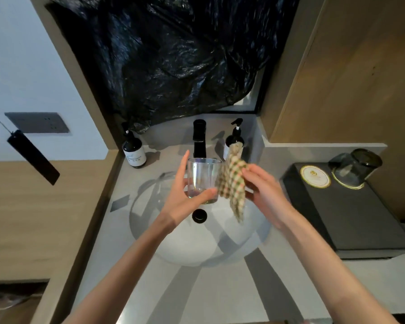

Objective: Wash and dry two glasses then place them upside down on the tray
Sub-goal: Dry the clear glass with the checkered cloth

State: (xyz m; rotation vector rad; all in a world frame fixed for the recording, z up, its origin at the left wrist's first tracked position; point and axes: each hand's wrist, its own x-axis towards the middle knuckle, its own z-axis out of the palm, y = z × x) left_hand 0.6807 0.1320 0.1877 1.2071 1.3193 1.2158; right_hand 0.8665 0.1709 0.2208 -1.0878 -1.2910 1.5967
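Observation:
My left hand holds a clear glass upright above the white sink basin, thumb across its base and fingers behind it. My right hand grips a checked cloth and holds it against the glass's right side. A second, dark glass stands upside down on a round coaster at the back of the black tray on the right. An empty round coaster lies next to it on the tray.
A black faucet rises behind the basin, with a black drain below it. Dark pump bottles stand at the back left and back right. Black plastic sheeting covers the mirror. The grey counter surrounds the basin.

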